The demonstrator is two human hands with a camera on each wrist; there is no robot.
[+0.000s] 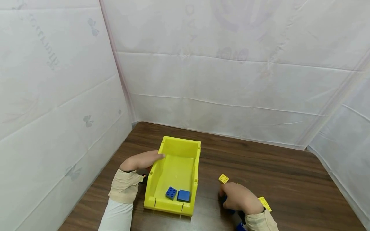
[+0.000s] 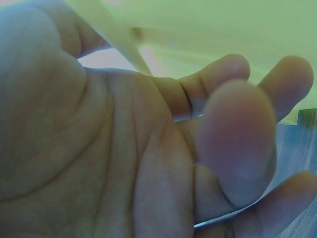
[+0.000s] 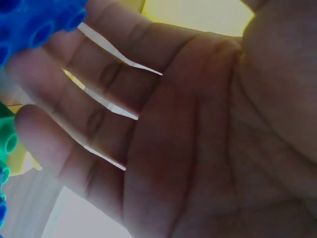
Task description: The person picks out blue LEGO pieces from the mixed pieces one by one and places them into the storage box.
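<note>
Hands are working low in the head view, on either side of a yellow bin [image 1: 176, 166] that is sitting on a dark wooden table [image 1: 260, 160]. The left hand [image 1: 141, 160] is lying at the bin's left wall, left of centre in the frame, with its fingertips touching the rim; the left wrist view is showing its palm [image 2: 114, 158] wide and its fingers relaxed, gripping nothing, with the bin's yellow plastic filling the upper part of that frame. Two blue bricks are lying inside the bin near its front wall: a studded blue brick [image 1: 171, 192] and, just beside it to the right, a smooth-faced blue brick [image 1: 183, 195].

The right hand [image 1: 240, 199] is resting knuckles-up on the table in the lower right of the head view, well apart from the bin. In the right wrist view its palm [image 3: 188, 139] is looking spread, fingers nearly straight, with a blue studded brick [image 3: 34, 22] at the fingertips in the upper left corner and a green piece [image 3: 6, 144] at the left edge; whether the fingers are pinching either one I cannot tell. A small yellow brick [image 1: 223, 178] is lying just above the right hand, and a yellow plate [image 1: 265, 203] is lying near its wrist at the right.
</note>
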